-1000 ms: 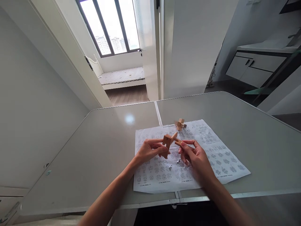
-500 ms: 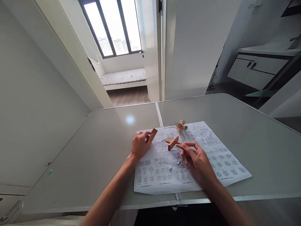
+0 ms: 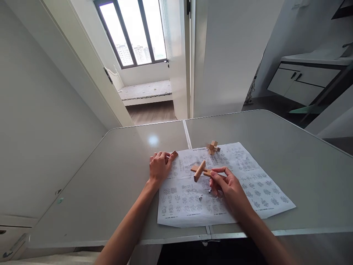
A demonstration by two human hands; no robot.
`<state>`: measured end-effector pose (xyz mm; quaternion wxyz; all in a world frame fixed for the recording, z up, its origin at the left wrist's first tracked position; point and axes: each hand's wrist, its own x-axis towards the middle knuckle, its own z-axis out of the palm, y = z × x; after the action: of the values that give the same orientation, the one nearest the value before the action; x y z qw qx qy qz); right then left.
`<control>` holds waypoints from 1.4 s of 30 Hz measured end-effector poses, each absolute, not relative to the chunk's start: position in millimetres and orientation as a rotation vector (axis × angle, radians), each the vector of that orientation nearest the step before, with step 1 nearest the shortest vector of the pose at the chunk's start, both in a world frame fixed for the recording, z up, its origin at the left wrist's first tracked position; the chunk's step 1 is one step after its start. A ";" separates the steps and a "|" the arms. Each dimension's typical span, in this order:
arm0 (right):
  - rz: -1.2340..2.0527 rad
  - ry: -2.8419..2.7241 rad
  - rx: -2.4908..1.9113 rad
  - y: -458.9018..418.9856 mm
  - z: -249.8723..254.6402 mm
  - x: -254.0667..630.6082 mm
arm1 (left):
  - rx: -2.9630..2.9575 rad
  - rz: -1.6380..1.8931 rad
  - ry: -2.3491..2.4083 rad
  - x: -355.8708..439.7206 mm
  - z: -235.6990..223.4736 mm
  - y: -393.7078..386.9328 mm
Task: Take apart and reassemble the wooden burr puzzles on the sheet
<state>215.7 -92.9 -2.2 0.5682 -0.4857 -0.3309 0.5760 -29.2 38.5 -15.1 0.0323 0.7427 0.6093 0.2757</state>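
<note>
At the left edge of a printed instruction sheet (image 3: 190, 217), my left hand (image 3: 159, 165) is closed on a flat wooden puzzle piece (image 3: 174, 154), whose end sticks out past the fingers. My right hand (image 3: 227, 184) pinches the right end of two crossed wooden puzzle pieces (image 3: 200, 170) between thumb and fingertips. One piece passes through the other at an angle, and they are held just over the sheet. Behind them, near the sheet's far edge, stands an assembled wooden burr puzzle (image 3: 212, 147) of interlocked blocks.
The sheet lies on a glossy grey table (image 3: 110, 191) with a light seam (image 3: 186, 134) across its middle. Small torn spots (image 3: 200, 198) show in the paper. Beyond the table are a door (image 3: 178, 62), a bed (image 3: 146, 90) and a white cabinet (image 3: 303, 79).
My left hand has moved left and lower with its wooden piece, away from the crossed pieces. My right hand has shifted slightly left, and the crossed pieces have turned a little.
</note>
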 end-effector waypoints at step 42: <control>1.410 -0.914 -1.013 -96.1 -11.1 219.8 | 1.926 0.738 0.689 3.5 13.8 -0.2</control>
<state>219.8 -96.1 -11.1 0.5560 -0.4290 -0.3873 0.5973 3.5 -0.2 13.8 0.4647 0.7842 0.2806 0.3006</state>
